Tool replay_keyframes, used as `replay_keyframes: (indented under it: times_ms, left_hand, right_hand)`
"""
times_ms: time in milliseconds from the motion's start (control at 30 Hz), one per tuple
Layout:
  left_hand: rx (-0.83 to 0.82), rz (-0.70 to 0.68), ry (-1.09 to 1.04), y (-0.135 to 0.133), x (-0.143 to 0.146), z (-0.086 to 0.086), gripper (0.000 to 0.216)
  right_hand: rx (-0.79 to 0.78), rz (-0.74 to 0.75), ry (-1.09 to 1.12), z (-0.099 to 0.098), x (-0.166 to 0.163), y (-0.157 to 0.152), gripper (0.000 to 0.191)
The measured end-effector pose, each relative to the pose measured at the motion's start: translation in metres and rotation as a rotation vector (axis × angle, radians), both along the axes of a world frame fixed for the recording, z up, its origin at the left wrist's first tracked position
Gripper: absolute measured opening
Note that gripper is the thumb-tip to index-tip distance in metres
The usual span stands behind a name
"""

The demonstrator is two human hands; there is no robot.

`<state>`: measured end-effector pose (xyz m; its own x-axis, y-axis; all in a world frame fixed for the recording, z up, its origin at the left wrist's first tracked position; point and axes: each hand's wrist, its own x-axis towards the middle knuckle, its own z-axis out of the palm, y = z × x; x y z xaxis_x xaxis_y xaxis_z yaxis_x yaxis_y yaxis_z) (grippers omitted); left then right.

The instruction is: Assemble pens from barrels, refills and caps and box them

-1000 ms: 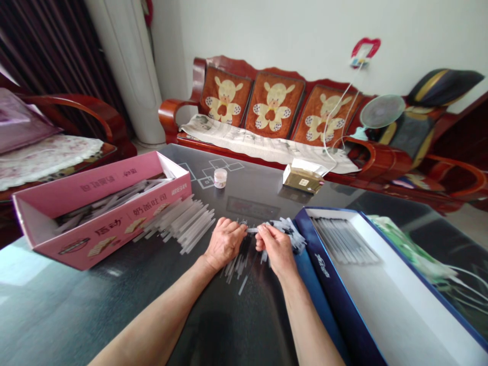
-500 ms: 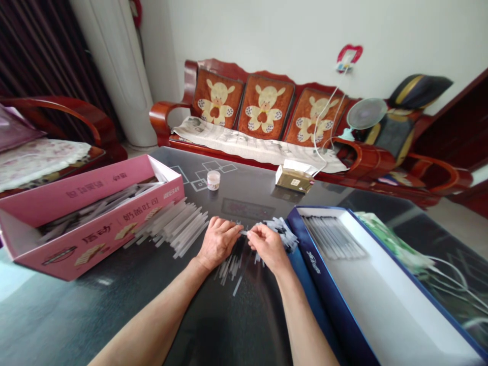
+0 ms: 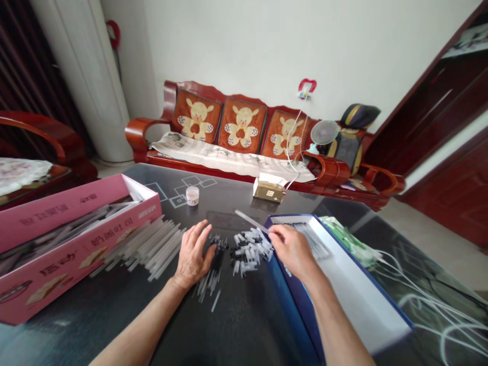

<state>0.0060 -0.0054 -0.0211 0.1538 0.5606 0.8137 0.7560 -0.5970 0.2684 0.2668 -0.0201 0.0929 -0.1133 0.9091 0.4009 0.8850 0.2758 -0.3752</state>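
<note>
My right hand (image 3: 292, 249) pinches one end of a translucent pen tube (image 3: 249, 219), which points to the far left above the near wall of the blue box (image 3: 272, 284). My left hand (image 3: 194, 254) is open, fingers apart, at the edge of a pile of thin pen refills (image 3: 213, 277) with dark tips. Between the hands lies a heap of small whitish caps (image 3: 249, 249). Left of my left hand, a fanned stack of translucent tubes (image 3: 156, 249) leans by the pink box. A row of finished-looking pens (image 3: 316, 239) lies inside the blue box, partly behind my right hand.
The pink box (image 3: 147, 208) on the left holds many more tubes. A small round jar (image 3: 192, 195) and a tissue box (image 3: 270, 189) stand farther back on the dark table (image 3: 236, 325). A green packet (image 3: 348, 239) and white cables (image 3: 430, 305) lie at right.
My hands have parted from close together; the right moved right to the blue box with the tube, the left opened over the refills. The camera view has turned right.
</note>
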Motion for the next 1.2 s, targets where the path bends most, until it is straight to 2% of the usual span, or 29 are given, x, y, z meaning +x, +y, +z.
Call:
replay_keyframes:
  times_ms: [100,167,233,333,500,667,767,867,1000,1100,1200]
  left_hand:
    - [-0.01,0.027,-0.03,0.002,-0.001,-0.003,0.058]
    - [-0.019,0.042,-0.038,0.003,-0.001,-0.005,0.055]
    - [-0.026,0.056,-0.046,0.005,-0.002,-0.007,0.052]
    - [-0.032,0.069,-0.065,0.007,-0.003,-0.01,0.048]
    - [-0.065,0.139,-0.145,0.01,-0.005,-0.015,0.038]
    - [-0.123,0.131,-0.215,0.01,-0.004,-0.014,0.03]
    - [-0.133,0.11,-0.193,0.009,-0.003,-0.015,0.027]
    - [-0.117,0.095,-0.128,0.009,-0.001,-0.018,0.026]
    - [-0.109,0.114,-0.001,0.007,0.0,-0.018,0.027]
    - [-0.145,0.222,0.092,0.004,-0.004,-0.009,0.028]
    - [-0.322,0.397,0.174,0.001,-0.015,0.005,0.023]
  right_hand:
    - [0.036,-0.265,0.001,-0.001,0.056,-0.001,0.025]
    - [-0.038,-0.392,-0.052,-0.008,0.083,-0.001,0.025]
    - [-0.162,-0.441,-0.096,-0.018,0.097,-0.002,0.025]
    - [-0.296,-0.428,-0.132,-0.035,0.098,-0.002,0.026]
    - [-0.338,-0.375,-0.195,-0.053,0.084,0.006,0.026]
    - [-0.39,-0.373,-0.258,-0.058,0.08,0.017,0.026]
    - [-0.335,-0.38,-0.262,-0.05,0.079,0.016,0.027]
    - [-0.136,-0.338,-0.203,-0.034,0.063,0.007,0.028]
    - [0.177,-0.127,0.049,-0.022,0.004,-0.013,0.023]
    - [0.272,0.056,0.244,-0.04,-0.05,-0.024,0.019]
    - [0.294,0.155,0.372,-0.075,-0.083,-0.029,0.017]
